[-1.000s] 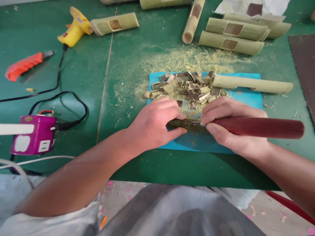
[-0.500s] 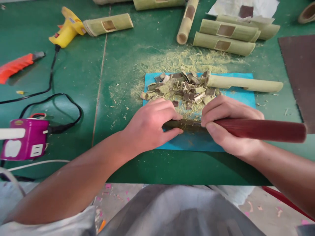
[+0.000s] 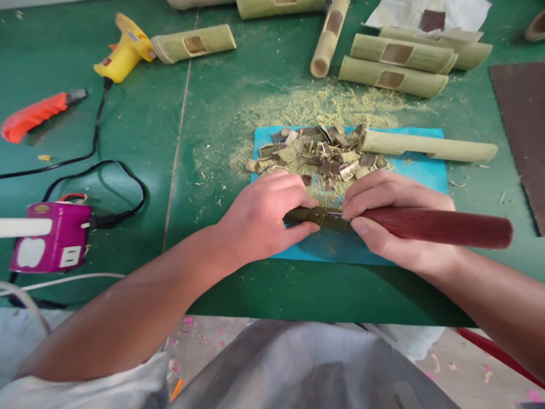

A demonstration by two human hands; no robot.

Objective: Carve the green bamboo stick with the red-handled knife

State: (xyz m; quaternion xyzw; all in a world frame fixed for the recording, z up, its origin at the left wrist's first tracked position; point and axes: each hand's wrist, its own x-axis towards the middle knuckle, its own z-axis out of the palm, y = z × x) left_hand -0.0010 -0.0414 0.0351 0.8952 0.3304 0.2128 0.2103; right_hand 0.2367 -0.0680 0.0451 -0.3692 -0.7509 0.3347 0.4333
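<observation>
My left hand (image 3: 268, 213) is closed, its thumb and fingers pinching a dark green-brown bamboo piece (image 3: 304, 215) low over the blue sheet (image 3: 353, 253). My right hand (image 3: 395, 218) is wrapped round a carving tool (image 3: 443, 226) with a long dark red wooden handle. A sliver of its metal blade shows at the bamboo piece, beside my right fingertips; the rest of the blade is hidden. Just beyond both hands lies a heap of bamboo chips (image 3: 327, 153) with pale sawdust. A slim pale bamboo tube (image 3: 434, 145) with a cut-out rests at the heap's right.
Several bamboo tubes with square openings (image 3: 394, 79) lie at the back. To the left are a yellow corded tool (image 3: 125, 54), an orange-handled cutter (image 3: 36, 116), and a purple power box (image 3: 53, 236) with cables. A dark brown mat (image 3: 522, 136) lies at the right.
The carving tool and my right hand have slid slightly left along the bamboo piece, towards my left hand. My left hand keeps its pinch. The whole view has shifted a little.
</observation>
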